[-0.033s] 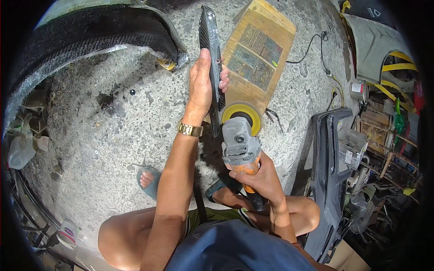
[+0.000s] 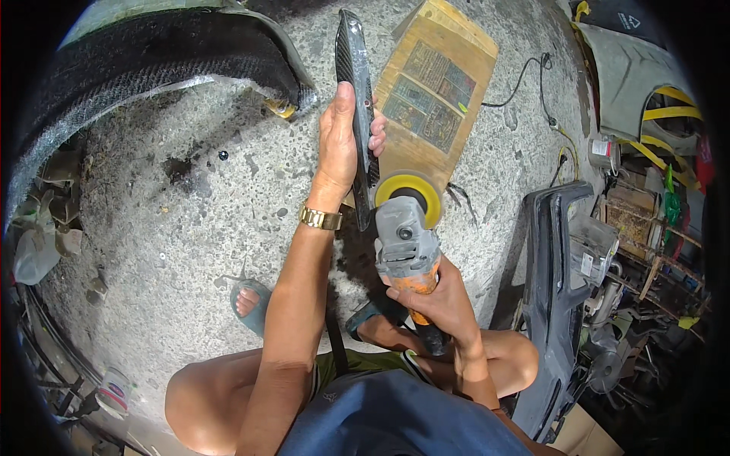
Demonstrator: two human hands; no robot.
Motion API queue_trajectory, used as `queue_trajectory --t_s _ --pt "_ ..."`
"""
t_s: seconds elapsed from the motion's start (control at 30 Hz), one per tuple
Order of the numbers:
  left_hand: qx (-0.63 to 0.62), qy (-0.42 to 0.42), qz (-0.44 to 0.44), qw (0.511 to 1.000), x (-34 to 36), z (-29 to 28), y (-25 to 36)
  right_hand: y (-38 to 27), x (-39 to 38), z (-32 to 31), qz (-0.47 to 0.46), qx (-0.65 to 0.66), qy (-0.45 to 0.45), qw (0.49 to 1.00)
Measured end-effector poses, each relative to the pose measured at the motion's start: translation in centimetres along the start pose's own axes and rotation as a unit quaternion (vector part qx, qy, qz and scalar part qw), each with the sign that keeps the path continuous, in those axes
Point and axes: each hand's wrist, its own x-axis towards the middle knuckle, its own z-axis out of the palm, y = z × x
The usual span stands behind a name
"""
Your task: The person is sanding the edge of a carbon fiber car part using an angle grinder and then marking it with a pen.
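Two hands (image 2: 337, 148) (image 2: 450, 304), one grinder (image 2: 407, 235), one handheld black strip (image 2: 363, 121), one wristband (image 2: 320, 218).

Workshop; the kit around the wooden board (image 2: 432, 91) shows it. Concrete floor (image 2: 190, 251) under it, pitted and stained. Angle grinder (image 2: 407, 247) with yellow disc (image 2: 433, 201) at the board's near end, slim carbon-weave part (image 2: 356, 114) along its left side. Big curved woven panel (image 2: 167, 61), dark, well left of the board. Right of it: black power cable (image 2: 546, 62), then a grey panel (image 2: 627, 72) with a curved cut-out, plus a small can (image 2: 603, 154). Long dark moulded part (image 2: 546, 304) right of the board's near end. Beyond that, a dim heap (image 2: 612, 357), probably metal scrap and hardware; fisheye rim smears it.
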Motion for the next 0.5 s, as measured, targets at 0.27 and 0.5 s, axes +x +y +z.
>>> queue_trajectory --t_s 0.27,0.5 --pt "0.015 0.006 -0.007 1.0 0.01 -0.02 -0.05 -0.47 -0.03 -0.21 0.003 0.016 0.008 1.0" --pt "0.051 0.001 -0.02 0.999 -0.09 -0.06 0.24 -0.54 0.22 0.09 -0.007 -0.01 0.0 1.0"
